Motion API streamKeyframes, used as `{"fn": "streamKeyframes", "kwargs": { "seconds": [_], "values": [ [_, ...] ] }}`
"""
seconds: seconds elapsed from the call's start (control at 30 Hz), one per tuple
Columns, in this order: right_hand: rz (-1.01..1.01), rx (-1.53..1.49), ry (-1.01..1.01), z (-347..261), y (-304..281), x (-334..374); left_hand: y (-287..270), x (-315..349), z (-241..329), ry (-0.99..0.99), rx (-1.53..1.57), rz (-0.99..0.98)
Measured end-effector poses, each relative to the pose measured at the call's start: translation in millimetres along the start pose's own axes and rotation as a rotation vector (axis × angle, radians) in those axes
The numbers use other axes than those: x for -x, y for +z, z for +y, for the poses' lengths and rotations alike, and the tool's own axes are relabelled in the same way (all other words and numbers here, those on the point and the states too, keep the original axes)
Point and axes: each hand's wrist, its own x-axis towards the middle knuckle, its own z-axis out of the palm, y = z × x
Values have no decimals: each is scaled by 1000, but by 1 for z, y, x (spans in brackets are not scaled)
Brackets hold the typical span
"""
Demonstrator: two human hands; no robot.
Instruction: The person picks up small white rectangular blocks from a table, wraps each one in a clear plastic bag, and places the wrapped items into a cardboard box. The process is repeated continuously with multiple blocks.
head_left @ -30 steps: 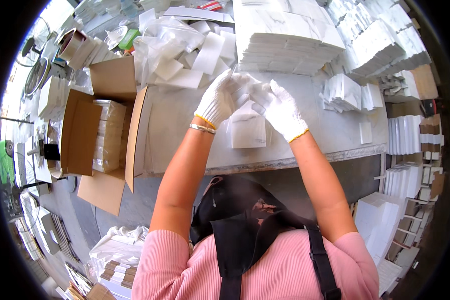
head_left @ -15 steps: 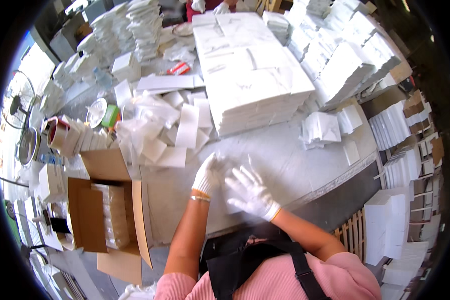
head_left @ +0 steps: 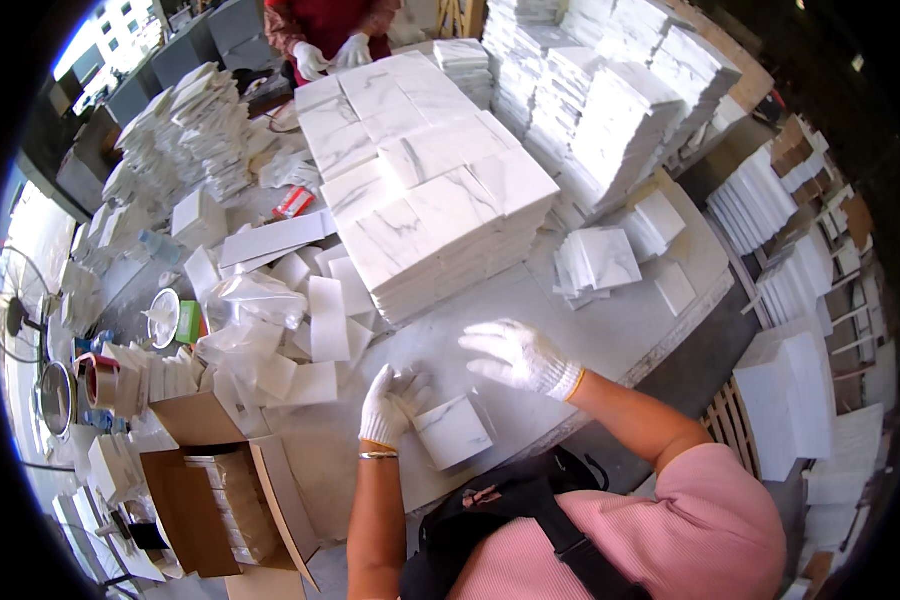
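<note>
A square white marble-look tile (head_left: 454,432) with grey veins lies on the grey table close in front of me, a strip of clear film at its right edge. My left hand (head_left: 394,403), in a white knit glove, is beside the tile's left corner, thumb up and fingers loosely bent apart, holding nothing. Whether it touches the tile I cannot tell. Farther right, my right hand (head_left: 520,358), gloved the same way, hovers beyond the tile with its fingers stretched and nothing in them.
A large block of stacked marble tiles (head_left: 435,215) stands ahead. Small tile stacks (head_left: 605,258) sit at right. Left are loose white sheets and plastic bags (head_left: 260,300), and an open cardboard box (head_left: 192,500) holding wrapped packs. Across the table, a person in red has gloved hands (head_left: 332,58).
My view has turned, so the table appears shifted. My hands have moved apart, the right one swinging away from me; the tile between them now shows clearly.
</note>
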Motion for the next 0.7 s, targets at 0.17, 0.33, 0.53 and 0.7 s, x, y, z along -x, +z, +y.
{"fn": "streamKeyframes", "kwargs": {
  "seconds": [0.17,0.33,0.53,0.7],
  "values": [
    [158,188,119,46,-85,-14,2,3,1,11,-28,5],
    [-214,445,345,106,-151,-7,0,7,-1,31,-56,36],
    [-429,588,367,125,-168,21,5,3,2,42,-67,-21],
    [-399,611,320,132,-158,10,8,7,-1,70,-69,62]
  ]
}}
